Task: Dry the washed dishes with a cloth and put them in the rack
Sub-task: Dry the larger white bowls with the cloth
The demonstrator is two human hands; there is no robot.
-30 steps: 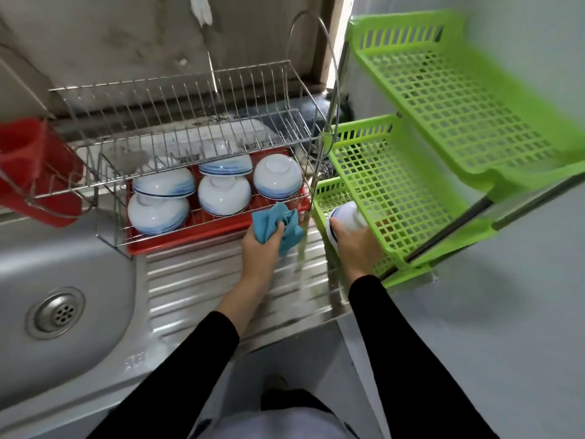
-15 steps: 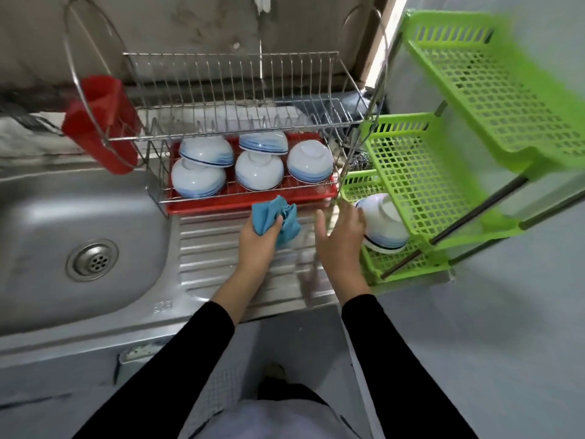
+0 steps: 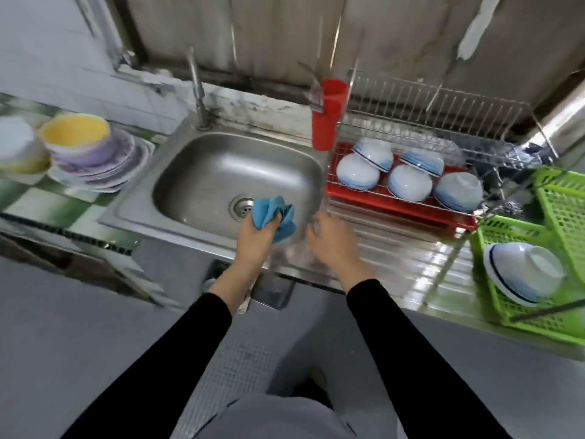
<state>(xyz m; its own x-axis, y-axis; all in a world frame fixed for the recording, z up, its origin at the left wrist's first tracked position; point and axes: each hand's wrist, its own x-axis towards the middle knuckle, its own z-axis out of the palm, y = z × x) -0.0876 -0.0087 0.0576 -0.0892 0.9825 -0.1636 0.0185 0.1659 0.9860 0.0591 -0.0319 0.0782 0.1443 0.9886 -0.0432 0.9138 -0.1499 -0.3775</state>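
Left grip clenched round the cloth, which bunches up out of the fist, over the sink. Right grip empty, fingers loose, just beside it. Bowl lies upturned and tilted in the green rack, well apart.

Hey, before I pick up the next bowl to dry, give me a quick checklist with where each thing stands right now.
1. Cloth in hand: ok. The left hand grips the blue cloth over the sink.
2. Picking hand free: ok. The right hand is open and holds nothing.
3. Bowls to pick: ok. Five bowls sit upside down in the wire rack over the red tray.
4. Room in the green rack: ok. One white bowl lies on its lower shelf, with bare mesh beside it.
5. Whether those five bowls are wet: cannot tell.
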